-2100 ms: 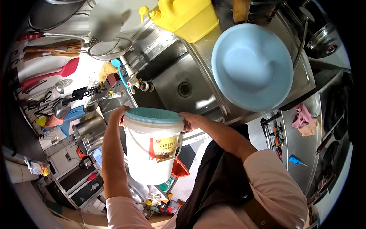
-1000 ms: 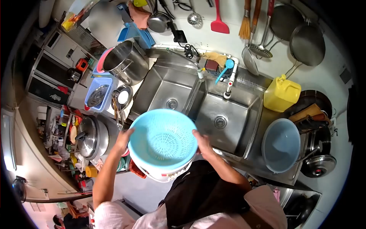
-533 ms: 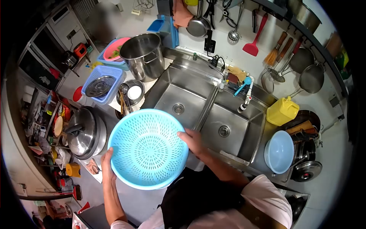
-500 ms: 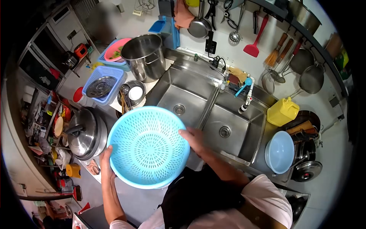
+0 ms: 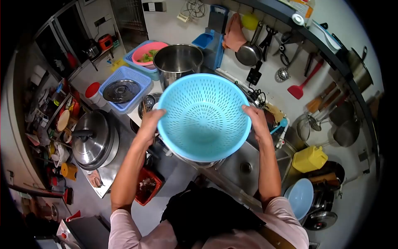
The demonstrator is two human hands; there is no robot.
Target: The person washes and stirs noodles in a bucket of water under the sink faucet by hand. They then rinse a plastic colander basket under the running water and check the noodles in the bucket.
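Observation:
A light blue perforated basin (image 5: 204,114) is held up in front of me, its open side towards me. My left hand (image 5: 150,124) grips its left rim, thumb over the edge. On the right rim, my right hand (image 5: 258,122) closes in the same way. Part of a pale container shows under the basin's lower edge; the rest of it is hidden. The basin covers most of the left sink bowl. Part of the right sink bowl (image 5: 238,168) shows below and to the right of it.
Behind stands a tall steel pot (image 5: 178,58). At left are a blue basket (image 5: 143,85) with a lid in it and a large lidded pot (image 5: 93,139). A red bin (image 5: 148,186) is on the floor. At right are a yellow jug (image 5: 309,159) and a blue bowl (image 5: 300,198).
Both hands have raised the perforated basin and moved it forward and right, over the sink. The camera view has shifted, and the red bin shows again at lower left.

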